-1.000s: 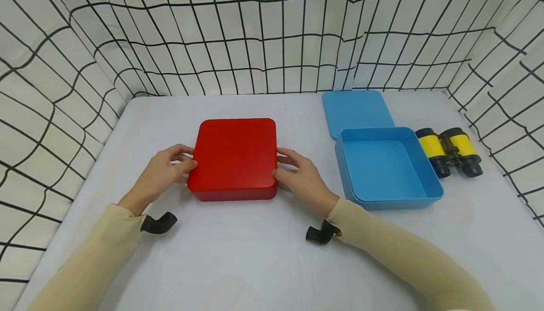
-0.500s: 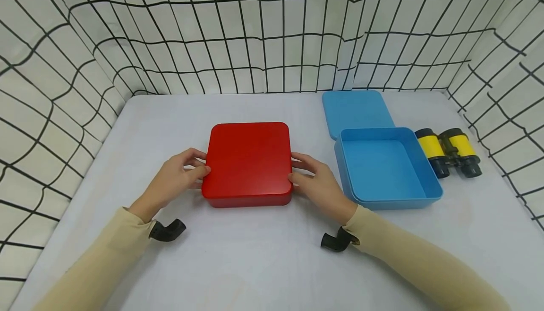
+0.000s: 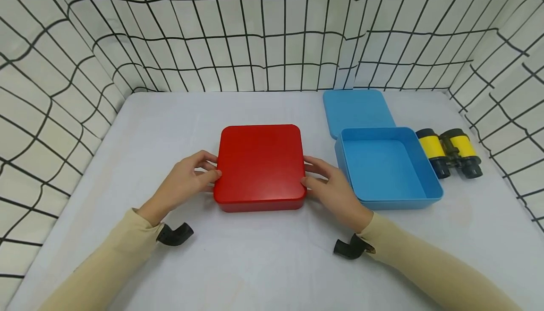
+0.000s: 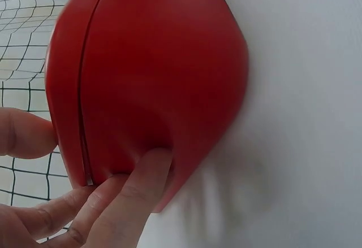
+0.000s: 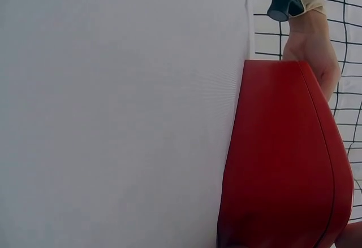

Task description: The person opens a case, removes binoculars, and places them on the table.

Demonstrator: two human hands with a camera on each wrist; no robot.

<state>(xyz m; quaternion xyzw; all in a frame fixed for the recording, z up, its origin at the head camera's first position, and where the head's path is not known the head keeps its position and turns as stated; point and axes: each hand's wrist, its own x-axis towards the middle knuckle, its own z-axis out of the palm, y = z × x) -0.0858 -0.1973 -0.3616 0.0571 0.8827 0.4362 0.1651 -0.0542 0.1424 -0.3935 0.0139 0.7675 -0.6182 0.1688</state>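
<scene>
tabletop (image 3: pixel 255 263): red box (image 3: pixel 260 167), seemingly lidded

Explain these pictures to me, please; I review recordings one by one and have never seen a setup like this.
There is no machine, just a bare left hand and right hand. The wide picture is taken from the head, looking forward and down; the two close ones are taken from each wrist. On the white surface, the hands hold a closed red box by opposite sides. To its right are an open blue box, a blue lid behind that, and yellow-and-black binoculars beside it.
</scene>
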